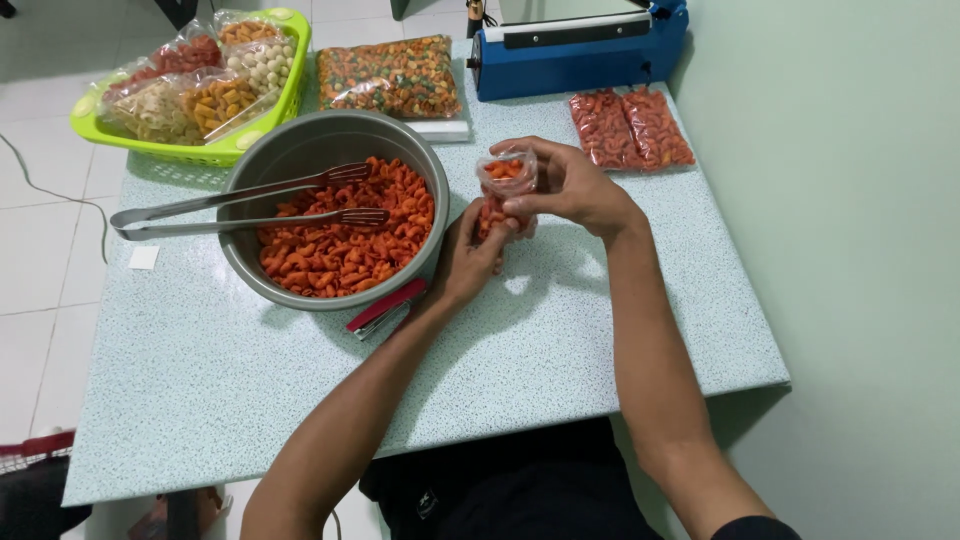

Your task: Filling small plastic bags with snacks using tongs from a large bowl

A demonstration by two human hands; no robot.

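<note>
Both hands pinch a small clear crinkly plastic bag of orange curled crackers (505, 185) above the speckled table (600, 340) — right hand (570, 185) at its mouth, left hand (468, 262) underneath — beside the round grey metal bowl (300, 150).

One view only, from the head, looking steeply down and forward onto the table (560, 340) from close by. The bowl (300, 150) sits left of centre; a wall is right of it.

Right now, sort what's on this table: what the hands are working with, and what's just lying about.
In use: small clear bag held by left hand and right hand; bowl of orange snacks; tongs.
Lying about: green basket, blue sealer, red stapler, sealed packs.
</note>
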